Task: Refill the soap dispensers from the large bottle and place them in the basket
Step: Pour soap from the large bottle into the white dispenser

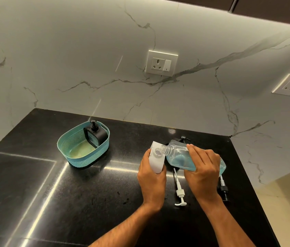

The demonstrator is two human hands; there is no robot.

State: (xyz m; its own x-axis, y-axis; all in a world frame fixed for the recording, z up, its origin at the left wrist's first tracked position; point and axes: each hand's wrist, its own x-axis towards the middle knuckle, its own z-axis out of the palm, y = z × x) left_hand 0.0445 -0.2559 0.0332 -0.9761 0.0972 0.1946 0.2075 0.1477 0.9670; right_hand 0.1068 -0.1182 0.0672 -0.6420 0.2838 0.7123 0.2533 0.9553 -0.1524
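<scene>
My left hand (152, 177) grips a white soap dispenser (155, 162) with its top off, standing on the black counter. My right hand (202, 171) holds the large clear bottle (178, 155) of blue soap tilted, its open neck right over the white dispenser's mouth. A teal basket (73, 158) sits at the left with a black dispenser (96, 135) inside at its far end. Behind the large bottle, the black pump top of another dispenser (183, 139) shows.
A white pump head (179, 191) lies on the counter between my hands. A black pump head (223, 190) lies to the right of my right wrist. The counter's right edge (251, 184) is close by. Wall sockets (161, 63) are on the marble backsplash.
</scene>
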